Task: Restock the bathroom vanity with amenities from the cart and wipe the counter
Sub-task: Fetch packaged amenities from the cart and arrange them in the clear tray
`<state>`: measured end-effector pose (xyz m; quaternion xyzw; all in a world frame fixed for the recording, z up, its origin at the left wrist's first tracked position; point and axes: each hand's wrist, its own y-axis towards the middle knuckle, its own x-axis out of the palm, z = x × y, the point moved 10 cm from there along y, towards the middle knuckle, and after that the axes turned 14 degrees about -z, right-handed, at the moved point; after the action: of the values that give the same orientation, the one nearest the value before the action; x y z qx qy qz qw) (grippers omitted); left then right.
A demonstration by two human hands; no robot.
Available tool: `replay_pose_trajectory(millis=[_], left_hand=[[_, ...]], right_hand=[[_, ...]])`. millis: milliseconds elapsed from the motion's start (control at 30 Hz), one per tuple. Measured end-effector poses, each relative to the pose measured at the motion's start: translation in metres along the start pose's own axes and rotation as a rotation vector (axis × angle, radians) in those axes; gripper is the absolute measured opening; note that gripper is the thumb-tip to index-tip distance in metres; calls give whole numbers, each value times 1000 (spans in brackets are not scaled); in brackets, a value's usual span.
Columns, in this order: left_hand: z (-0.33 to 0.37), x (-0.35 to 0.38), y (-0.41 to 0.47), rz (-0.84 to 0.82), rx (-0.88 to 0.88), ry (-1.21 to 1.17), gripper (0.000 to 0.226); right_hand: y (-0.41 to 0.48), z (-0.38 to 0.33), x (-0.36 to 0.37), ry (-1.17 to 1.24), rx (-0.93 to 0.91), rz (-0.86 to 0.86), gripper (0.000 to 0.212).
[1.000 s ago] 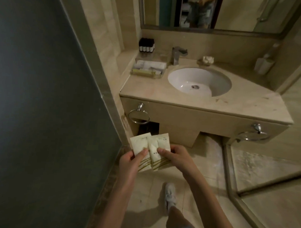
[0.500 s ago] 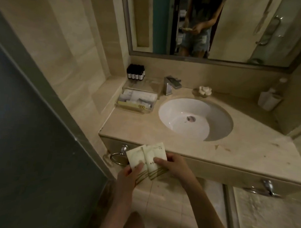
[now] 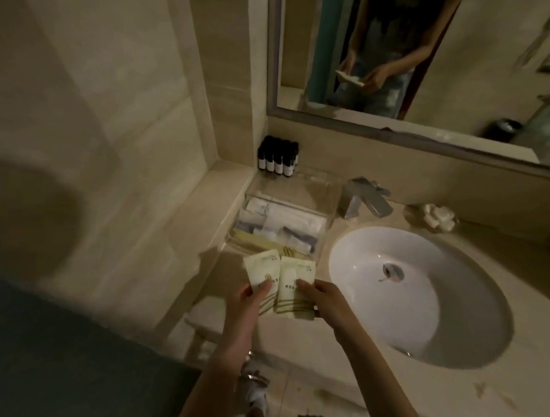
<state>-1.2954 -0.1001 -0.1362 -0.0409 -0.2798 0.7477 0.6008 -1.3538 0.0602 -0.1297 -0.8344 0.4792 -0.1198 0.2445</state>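
Sachets (image 3: 296, 275) side by side, long axes toward amenity tray (image 3: 328, 224)

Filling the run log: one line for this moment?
left grip pinches packets | right grip pinches packets | above counter, near tray

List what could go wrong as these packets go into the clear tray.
1. The packets are only pinched at their lower ends by the left hand and right hand; one may slip toward the sink close on the right.
2. The clear tray already looks crowded, so pushing them in might crumple or spill its contents.
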Motion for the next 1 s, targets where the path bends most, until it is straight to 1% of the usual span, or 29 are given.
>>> replay_pose_trajectory(millis=[67,167,233,267,300,333,367,400,467,567,667,833,1000], left_hand=[[29,-17,29,10,42,3,15],[54,-51,70,89,48,28,11],[60,-67,91,107,26,28,18],[61,-69,98,102,13,34,17],[62,-71,103,101,3,42,10],[61,-72,108,103,-11,47,5],[59,-73,112,102,-25,52,5],[57,-73,115,95,-41,59,11],[51,-74,121,81,-78,104,18],[47,-85,126,94,-93,190,14],[47,-94,131,125,-92,266,22],[47,-97,136,170,-105,262,15],[54,-92,137,172,-82,290,14]], right_hand=[[37,-20,7,14,8,-11,24],[86,-46,9,65,-11,19,19],[115,-58,-2,115,-13,91,19],[129,-62,-9,146,-12,131,18],[144,-65,-15,176,-7,160,17],[158,-66,-18,203,3,169,17],[172,-67,-19,225,21,161,16],[186,-67,-17,228,43,145,15],[212,-65,-13,171,86,105,17],[241,-64,-5,72,113,61,23],[256,-55,3,48,144,43,21],[263,-45,13,-26,153,95,17],[261,-54,15,-234,141,199,22]])
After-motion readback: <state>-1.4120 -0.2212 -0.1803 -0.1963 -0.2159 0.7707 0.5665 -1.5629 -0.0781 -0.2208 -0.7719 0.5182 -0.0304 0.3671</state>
